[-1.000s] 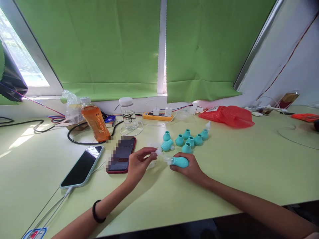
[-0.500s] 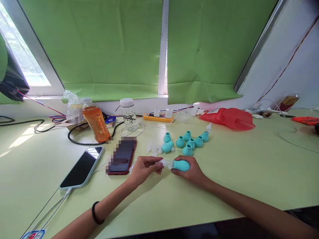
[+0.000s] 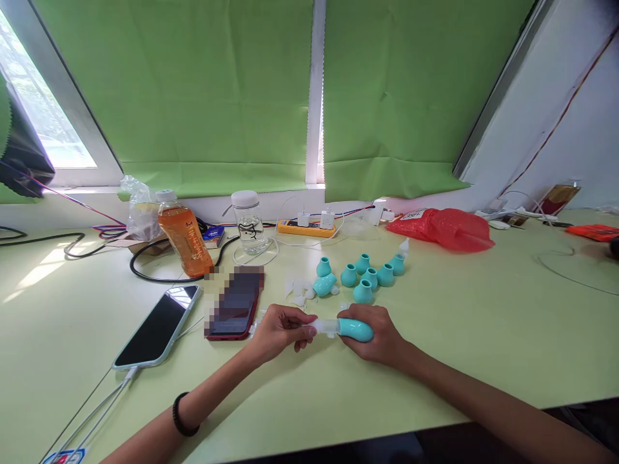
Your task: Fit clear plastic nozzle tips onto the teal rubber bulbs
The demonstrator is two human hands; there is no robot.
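Note:
My right hand [image 3: 371,332] is wrapped round a shiny turquoise squeeze bulb [image 3: 356,330], its mouth facing left. Between finger and thumb, my left hand [image 3: 285,330] pinches the tip of a translucent white nozzle [image 3: 326,326], whose wide end meets the bulb's mouth. I cannot tell how deep it sits inside. Beyond my hands stand several more turquoise bulbs [image 3: 363,291]; one of them [image 3: 398,263] has a clear tip on it, and another [image 3: 324,284] lies on its side. Small translucent white pieces [image 3: 298,288] are scattered left of them.
On the left lie a phone with a pale case [image 3: 157,327] and a dark red phone [image 3: 236,303]. Behind them stand an orange drink bottle [image 3: 186,235] and a clear jar [image 3: 250,222]. A yellow power strip [image 3: 305,228] and a red plastic bag [image 3: 442,229] are at the back.
My right hand and the bulb have shifted slightly right and down. The nozzle now lies more level, and more of its length shows between my hands.

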